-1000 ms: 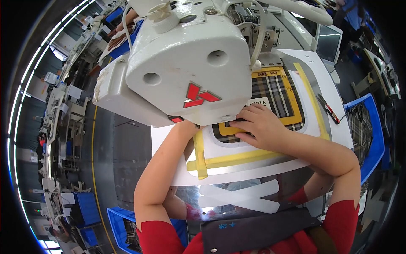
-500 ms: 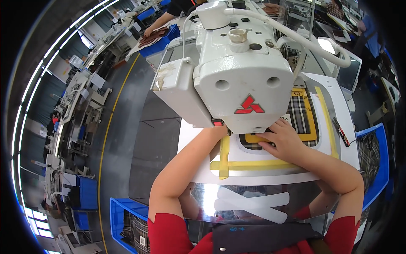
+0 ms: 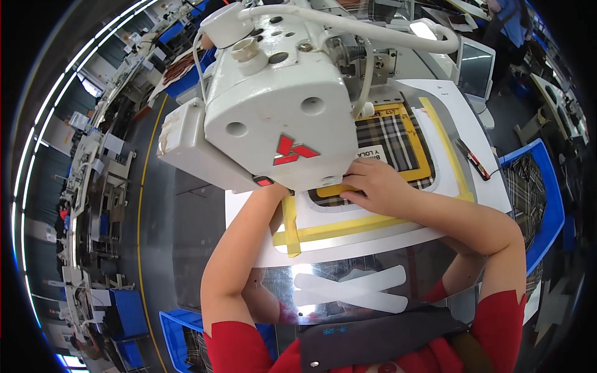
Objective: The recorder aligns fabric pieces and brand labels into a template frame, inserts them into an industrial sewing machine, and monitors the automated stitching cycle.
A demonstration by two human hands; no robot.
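Note:
A white industrial sewing machine [image 3: 280, 105] stands over a yellow template frame [image 3: 421, 155] holding plaid fabric [image 3: 388, 137] with a cream printed label [image 3: 370, 153]. This lies on a white board [image 3: 466, 105] bordered with yellow tape. My right hand [image 3: 376, 186] rests on the frame's lower part beside the machine head, fingers apart and slightly bent. My left hand [image 3: 278, 191] reaches under the head's lower left corner; its fingers are hidden.
Cutters with red handles [image 3: 472, 160] lie at the board's right. Blue bins [image 3: 553, 217] with plaid pieces are at right and lower left. A screen [image 3: 472, 69] stands behind right. White strips [image 3: 348, 289] lie on the metal surface. Co-workers [image 3: 504, 15] are in the background.
The camera's view dipped and shifted, then returned near its earlier angle, so the machine moves within the picture. My hands stay at the frame and under the head.

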